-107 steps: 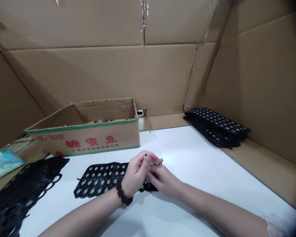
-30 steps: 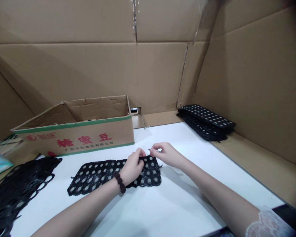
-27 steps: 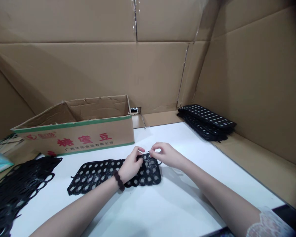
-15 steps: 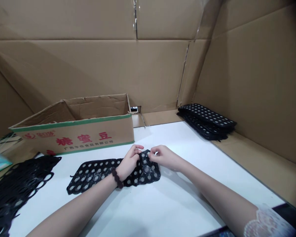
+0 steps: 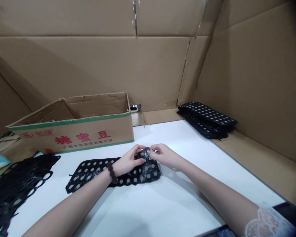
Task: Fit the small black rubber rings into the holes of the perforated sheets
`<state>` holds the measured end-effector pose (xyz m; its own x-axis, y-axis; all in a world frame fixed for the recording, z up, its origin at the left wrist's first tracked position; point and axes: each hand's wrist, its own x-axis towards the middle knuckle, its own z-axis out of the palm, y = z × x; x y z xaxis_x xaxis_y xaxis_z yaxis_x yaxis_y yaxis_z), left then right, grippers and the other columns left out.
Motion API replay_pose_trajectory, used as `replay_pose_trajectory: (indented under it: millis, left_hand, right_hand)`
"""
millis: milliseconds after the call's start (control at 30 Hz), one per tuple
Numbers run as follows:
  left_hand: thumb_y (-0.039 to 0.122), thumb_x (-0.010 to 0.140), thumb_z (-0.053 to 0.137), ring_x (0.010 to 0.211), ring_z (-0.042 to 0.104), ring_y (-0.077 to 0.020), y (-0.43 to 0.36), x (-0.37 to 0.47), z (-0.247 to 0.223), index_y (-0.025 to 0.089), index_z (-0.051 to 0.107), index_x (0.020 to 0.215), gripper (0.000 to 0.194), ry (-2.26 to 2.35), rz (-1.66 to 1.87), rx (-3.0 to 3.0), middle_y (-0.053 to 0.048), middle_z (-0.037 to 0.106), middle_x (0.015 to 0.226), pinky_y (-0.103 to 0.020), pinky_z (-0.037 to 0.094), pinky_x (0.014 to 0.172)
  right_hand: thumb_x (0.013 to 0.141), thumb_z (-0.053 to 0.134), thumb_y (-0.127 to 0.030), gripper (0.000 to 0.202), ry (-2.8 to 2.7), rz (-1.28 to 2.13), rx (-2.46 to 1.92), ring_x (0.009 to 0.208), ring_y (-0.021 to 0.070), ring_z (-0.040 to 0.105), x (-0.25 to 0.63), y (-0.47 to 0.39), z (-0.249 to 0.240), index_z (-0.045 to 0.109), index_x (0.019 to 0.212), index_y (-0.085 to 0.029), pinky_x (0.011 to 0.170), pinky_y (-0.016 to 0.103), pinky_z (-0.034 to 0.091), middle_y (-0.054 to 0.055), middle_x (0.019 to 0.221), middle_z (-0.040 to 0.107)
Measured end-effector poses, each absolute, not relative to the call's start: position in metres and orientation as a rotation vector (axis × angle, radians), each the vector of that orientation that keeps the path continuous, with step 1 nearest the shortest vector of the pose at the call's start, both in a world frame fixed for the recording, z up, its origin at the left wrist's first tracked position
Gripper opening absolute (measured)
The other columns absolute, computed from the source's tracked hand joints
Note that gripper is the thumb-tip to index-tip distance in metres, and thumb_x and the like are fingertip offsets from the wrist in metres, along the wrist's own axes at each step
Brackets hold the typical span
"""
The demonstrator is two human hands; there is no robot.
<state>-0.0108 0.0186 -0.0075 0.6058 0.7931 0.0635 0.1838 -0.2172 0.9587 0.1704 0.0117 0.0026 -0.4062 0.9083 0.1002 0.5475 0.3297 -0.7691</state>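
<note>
A black rubbery sheet (image 5: pixel 153 172) with rows of round pale spots, which may be holes or discs, lies on the white table in front of me. My left hand (image 5: pixel 128 161), a dark beaded band on its wrist, grips the sheet's far edge with the thumb on top and the fingertips partly hidden behind it. At the sheet's far right corner, which is lifted a little, my right hand (image 5: pixel 165 156) pinches the edge between thumb and forefinger. Whether a small loose piece is between those fingertips is too small to make out.
An open cardboard box (image 5: pixel 96 133) with green tape stands at the back left. Black ring-patterned strips (image 5: pixel 22 177) are heaped at the left. Spotted black sheets (image 5: pixel 207 118) form a stack at the back right. Tall cardboard walls (image 5: pixel 93 65) enclose the table (image 5: pixel 138 210).
My left hand has shifted slightly left, its thumb now stretched over the sheet. The far right part of the sheet is raised a bit more; my right hand keeps its pinch.
</note>
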Motion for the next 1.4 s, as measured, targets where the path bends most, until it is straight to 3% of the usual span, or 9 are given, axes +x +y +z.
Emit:
replay_pose_trajectory:
  millis: [200, 400, 500, 700, 900, 1400]
  left_hand:
    - [-0.002, 0.060, 0.040, 0.106, 0.044, -0.0160, 0.021, -0.013, -0.003, 0.018, 0.045, 0.106, 0.051, 0.750, 0.649, 1.741, -0.005, 0.050, 0.111, -0.030, 0.031, 0.093]
    - [0.020, 0.075, 0.045, 0.083, 0.051, -0.0150, 0.020, -0.011, -0.007, 0.015, 0.049, 0.090, 0.016, 0.915, 0.696, 1.806, -0.003, 0.055, 0.087, -0.028, 0.040, 0.076]
    - [0.027, 0.076, 0.048, 0.075, 0.050, -0.0135, 0.021, -0.012, -0.010, 0.015, 0.049, 0.082, 0.014, 0.980, 0.752, 1.849, -0.001, 0.053, 0.080, -0.026, 0.040, 0.071]
    - [0.023, 0.075, 0.050, 0.077, 0.050, -0.0138, 0.019, -0.008, -0.012, 0.016, 0.048, 0.079, 0.008, 1.005, 0.888, 1.827, -0.001, 0.053, 0.079, -0.026, 0.039, 0.073]
    - [0.017, 0.073, 0.052, 0.080, 0.051, -0.0134, 0.015, -0.003, -0.016, 0.018, 0.045, 0.098, 0.026, 1.029, 1.011, 1.727, 0.000, 0.052, 0.078, -0.027, 0.037, 0.078]
    - [0.017, 0.072, 0.053, 0.070, 0.051, -0.0106, 0.011, 0.000, -0.018, 0.018, 0.039, 0.097, 0.028, 1.089, 1.050, 1.621, 0.002, 0.051, 0.074, -0.024, 0.038, 0.068]
  right_hand:
    - [0.075, 0.040, -0.032, 0.026, -2.138, 0.874, -1.251, 0.053, 0.0081, 0.035, 0.173, 0.010, 0.004, 0.050, 0.060, -0.014, 0.048, 0.019, 0.026, -0.003, 0.055, 0.040]
    - [0.077, 0.040, -0.032, 0.026, -2.188, 0.806, -1.239, 0.052, 0.0079, 0.035, 0.174, 0.009, 0.008, 0.047, 0.059, -0.015, 0.048, 0.019, 0.026, -0.004, 0.054, 0.040]
    - [0.078, 0.040, -0.030, 0.026, -2.225, 0.719, -1.229, 0.052, 0.0084, 0.037, 0.173, 0.008, 0.010, 0.049, 0.059, -0.014, 0.050, 0.020, 0.027, -0.003, 0.054, 0.043]
    - [0.082, 0.037, -0.026, 0.027, -2.310, 0.435, -1.279, 0.058, 0.0104, 0.044, 0.169, 0.007, 0.005, 0.050, 0.061, -0.015, 0.055, 0.021, 0.029, 0.002, 0.063, 0.052]
    - [0.083, 0.036, -0.024, 0.025, -2.350, 0.303, -1.389, 0.061, 0.0114, 0.048, 0.164, 0.010, -0.006, 0.053, 0.067, -0.014, 0.058, 0.021, 0.032, 0.005, 0.069, 0.052]
    - [0.087, 0.031, -0.025, 0.027, -2.436, 0.138, -1.562, 0.061, 0.0132, 0.053, 0.154, 0.001, -0.002, 0.054, 0.077, -0.014, 0.055, 0.023, 0.032, 0.005, 0.073, 0.054]
